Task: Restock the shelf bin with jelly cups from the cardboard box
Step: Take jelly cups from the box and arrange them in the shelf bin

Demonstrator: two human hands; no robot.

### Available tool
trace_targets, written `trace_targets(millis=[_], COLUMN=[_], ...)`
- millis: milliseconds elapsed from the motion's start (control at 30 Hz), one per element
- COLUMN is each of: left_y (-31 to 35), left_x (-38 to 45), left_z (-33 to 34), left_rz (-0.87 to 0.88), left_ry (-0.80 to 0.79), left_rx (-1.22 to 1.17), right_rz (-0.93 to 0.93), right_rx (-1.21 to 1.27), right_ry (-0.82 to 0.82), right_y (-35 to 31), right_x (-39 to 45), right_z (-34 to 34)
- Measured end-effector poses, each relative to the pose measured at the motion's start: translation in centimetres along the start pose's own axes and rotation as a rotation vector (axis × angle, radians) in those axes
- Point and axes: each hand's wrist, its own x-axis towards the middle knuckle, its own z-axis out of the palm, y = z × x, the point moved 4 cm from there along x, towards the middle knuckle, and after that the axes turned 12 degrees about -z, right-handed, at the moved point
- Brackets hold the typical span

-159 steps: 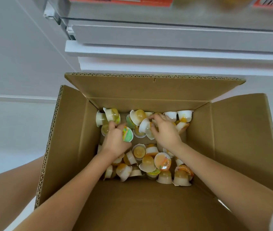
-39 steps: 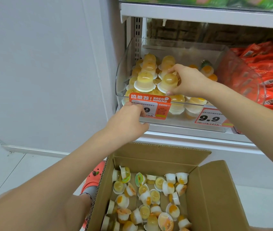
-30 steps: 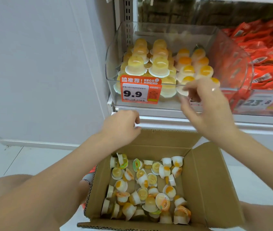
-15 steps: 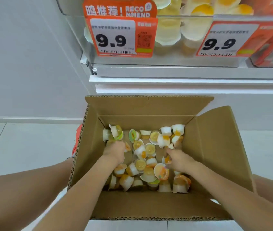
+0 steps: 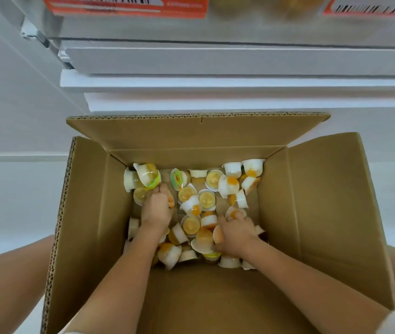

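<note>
Overhead, barcoded orange price labels (image 5: 129, 6); lettering unreadable, blurred.

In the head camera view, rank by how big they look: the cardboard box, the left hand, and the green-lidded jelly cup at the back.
1. cardboard box
2. left hand
3. green-lidded jelly cup; it lies farther from the camera, so the gap may be exaggerated.
</note>
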Motion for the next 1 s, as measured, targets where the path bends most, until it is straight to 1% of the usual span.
trace_targets(millis=[100, 167, 200, 267, 333, 400, 467, 533, 633, 700, 733, 800, 867, 933, 1000], left_y=[-0.4, -0.6, -0.6, -0.7, -0.5, 0.3, 1.5, 3.1, 5.1, 6.0, 6.5, 7.4, 7.8, 7.9, 7.8], left_x=[0.0, -0.2, -0.5, -1.3, -2.5, -3.7, -5.1, -6.5, -9.6, -12.1, -13.6, -16.5, -19.4, -21.6, -23.2], left_z=[0.0, -0.1, -0.3, -0.7, -1.6, -3.2, -5.7, -8.7, -14.0, -17.6, -19.5, -23.5, -26.9, -29.2, -30.5], left_rz=[0.014, 0.025, 0.031, 0.04, 0.071, 0.153, 0.259, 0.362, 0.49, 0.552, 0.575, 0.606, 0.617, 0.653, 0.69], left_ry=[0.023, 0.016, 0.01, 0.001, -0.011, -0.031, -0.056, -0.053, 0.026, 0.084, 0.112, 0.174, 0.243, 0.294, 0.296], left_rx=[-0.074, -0.154, -0.211, -0.334, -0.406, -0.411, -0.367, -0.314, -0.276, -0.302, -0.345, -0.481, -0.58, -0.675, -0.788], right_rz=[-0.005, -0.004, 0.01, 0.075, 0.17, 0.228, 0.17, 0.061, -0.126, -0.2, -0.228, -0.329, -0.398, -0.418, -0.432], right_rx=[0.033, 0.133, 0.227, 0.513, 0.859, 1.183, 1.457, 1.623, 1.696, 1.658, 1.643, 1.693, 1.747, 1.679, 1.527], right_ry=[0.042, 0.073, 0.109, 0.218, 0.302, 0.275, 0.234, 0.252, 0.345, 0.434, 0.478, 0.549, 0.664, 0.815, 0.946], right_y=[0.2, 0.2, 0.3, 0.5, 0.7, 0.7, 0.3, 0.1, -0.1, -0.3, -0.4, -1.0, -1.2, -1.1, -1.4], right_x=[0.0, -0.4, -0.7, -1.3, -2.1, -3.2, -4.6, -6.6, -10.6, -13.9, -15.6, -19.0, -22.0, -24.5, -26.2], right_z=[0.0, -0.3, -0.4, -1.0, -2.0, -3.4, -5.8, -9.1, -14.7, -18.4, -20.1, -23.2, -25.9, -28.0, -29.4])
